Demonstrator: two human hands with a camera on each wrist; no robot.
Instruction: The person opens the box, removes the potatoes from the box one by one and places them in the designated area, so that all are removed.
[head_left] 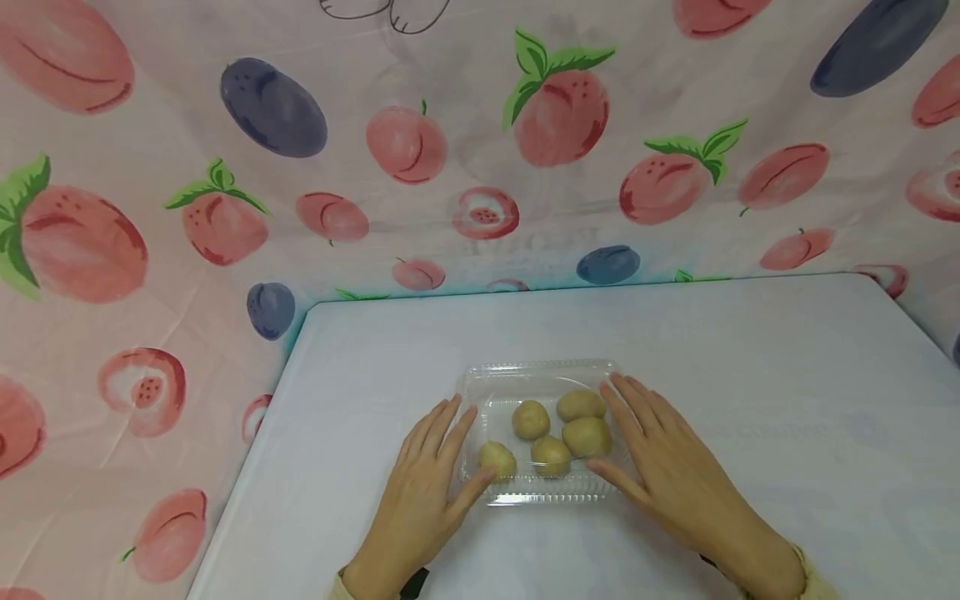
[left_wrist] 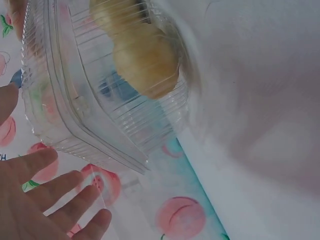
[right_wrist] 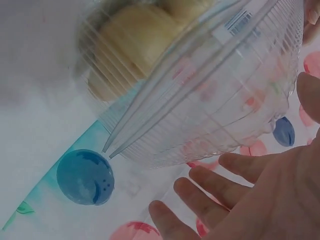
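A clear plastic clamshell box (head_left: 543, 492) sits on the white table, its lid over the base. Inside it lie several peeled potatoes (head_left: 551, 456), pale yellow and rounded. My left hand (head_left: 422, 483) is at the box's left side, fingers spread and fairly straight, thumb by the near left corner. On the opposite side, my right hand (head_left: 667, 458) has its fingers extended along the right edge. In the right wrist view the two rims of the box (right_wrist: 200, 80) show a narrow gap at one corner. Whether the fingertips touch the plastic I cannot tell.
The white table (head_left: 360, 375) stretches out around the box. Behind it and on both sides hangs a fruit-print cloth (head_left: 435, 67), meeting the table's far and left edges. A barcode label (right_wrist: 242, 20) shows on the box in the right wrist view.
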